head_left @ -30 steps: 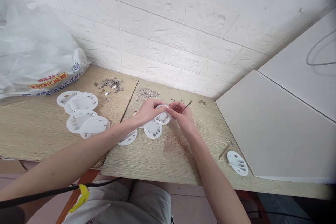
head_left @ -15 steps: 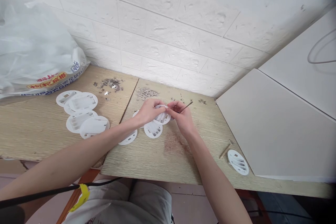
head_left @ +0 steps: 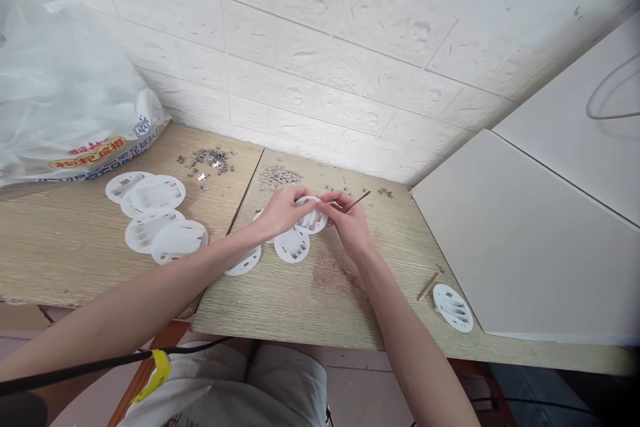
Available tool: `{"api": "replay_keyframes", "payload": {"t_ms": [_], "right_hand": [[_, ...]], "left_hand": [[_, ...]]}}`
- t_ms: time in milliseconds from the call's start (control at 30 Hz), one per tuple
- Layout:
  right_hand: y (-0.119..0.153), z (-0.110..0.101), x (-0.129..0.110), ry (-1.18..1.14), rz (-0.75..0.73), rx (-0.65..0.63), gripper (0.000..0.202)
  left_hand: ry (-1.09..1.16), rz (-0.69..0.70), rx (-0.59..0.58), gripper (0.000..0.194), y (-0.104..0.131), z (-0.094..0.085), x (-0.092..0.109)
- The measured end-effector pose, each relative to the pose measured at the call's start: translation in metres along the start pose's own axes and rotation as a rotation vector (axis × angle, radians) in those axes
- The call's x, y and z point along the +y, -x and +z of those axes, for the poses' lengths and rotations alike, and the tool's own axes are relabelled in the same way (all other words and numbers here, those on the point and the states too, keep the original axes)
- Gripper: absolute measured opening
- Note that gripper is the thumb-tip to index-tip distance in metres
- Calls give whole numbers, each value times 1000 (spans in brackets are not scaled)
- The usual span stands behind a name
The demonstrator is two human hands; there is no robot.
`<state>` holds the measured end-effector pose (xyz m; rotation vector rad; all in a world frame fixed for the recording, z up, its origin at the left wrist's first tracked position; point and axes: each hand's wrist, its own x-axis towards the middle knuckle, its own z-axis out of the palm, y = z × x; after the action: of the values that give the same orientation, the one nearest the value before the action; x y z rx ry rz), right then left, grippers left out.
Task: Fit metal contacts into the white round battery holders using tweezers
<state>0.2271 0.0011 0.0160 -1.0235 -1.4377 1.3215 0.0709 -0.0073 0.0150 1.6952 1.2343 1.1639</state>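
My left hand (head_left: 287, 212) grips a white round plastic disc (head_left: 313, 219) with slots, tilted up off the table. At the disc's upper right edge, the fingertips of my right hand (head_left: 347, 220) are pinched close. A thin dark metal rod (head_left: 358, 201) lies in the right hand, its end sticking out to the upper right. Whatever small part the right fingertips may hold is hidden. Just below the held disc, another white slotted disc (head_left: 291, 248) rests on the table, and one more disc (head_left: 245, 263) is partly covered by my left forearm.
Several white discs (head_left: 159, 194) overlap on the left. Small metal pieces form one pile (head_left: 210, 160) by the plastic bag (head_left: 75, 93) and another (head_left: 279, 177) near the wall. A single disc (head_left: 453, 309) and a short stick (head_left: 428, 287) lie beside the white panel (head_left: 530, 247) on the right.
The held disc has shifted slightly to the right and up between my hands. The rod's outer end has moved a little the same way. Both hands keep their grip.
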Motion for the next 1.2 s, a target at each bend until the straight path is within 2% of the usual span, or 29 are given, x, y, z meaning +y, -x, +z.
{"api": "replay_keyframes", "payload": {"t_ms": [167, 433, 800, 1200], "right_hand": [[-3, -3, 2, -88, -11, 12, 19], [-2, -3, 0, -138, 18, 25, 18], [-4, -3, 2, -157, 22, 48, 19], [2, 1, -7, 93, -49, 98, 18]], "left_hand": [[-74, 151, 48, 26, 1, -1, 1], [-115, 205, 110, 12, 1, 0, -2], [15, 120, 87, 13, -1, 2, -5], [79, 34, 64, 17, -2, 1, -3]]}}
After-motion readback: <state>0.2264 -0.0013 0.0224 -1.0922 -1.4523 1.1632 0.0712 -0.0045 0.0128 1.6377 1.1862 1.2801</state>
